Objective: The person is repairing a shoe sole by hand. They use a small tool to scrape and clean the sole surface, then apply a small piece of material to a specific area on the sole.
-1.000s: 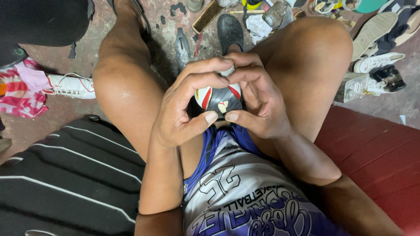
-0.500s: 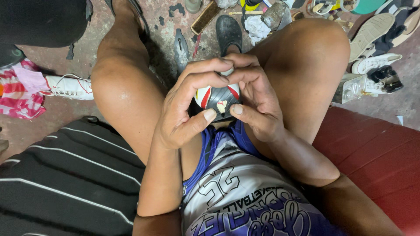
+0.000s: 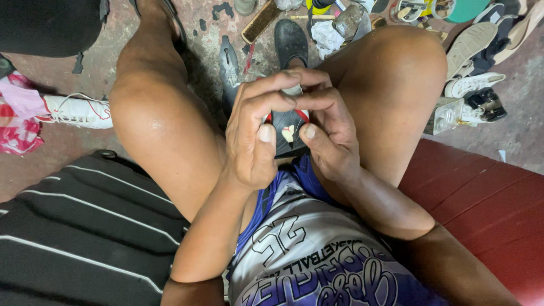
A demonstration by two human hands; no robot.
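Between my bare knees I hold a shoe [image 3: 289,131] whose black, red and white heel faces me. My left hand [image 3: 255,136] wraps its left side, thumb pressed on the black back. My right hand [image 3: 328,133] grips the right side, thumb on the heel beside a small pale emblem. The fingers of both hands curl over the top and hide most of the shoe. I sit on a red bench [image 3: 487,209] in a blue and grey jersey.
A black shoe sole [image 3: 290,39] and a grey insole [image 3: 229,63] lie on the stained concrete floor ahead. A white sneaker [image 3: 76,110] rests at left by pink cloth. More shoes and soles [image 3: 476,68] are piled at the upper right. Black striped fabric [image 3: 79,226] covers the lower left.
Both hands stay clasped on the shoe. My left thumb has slid slightly down the heel; the shoe barely shifts.
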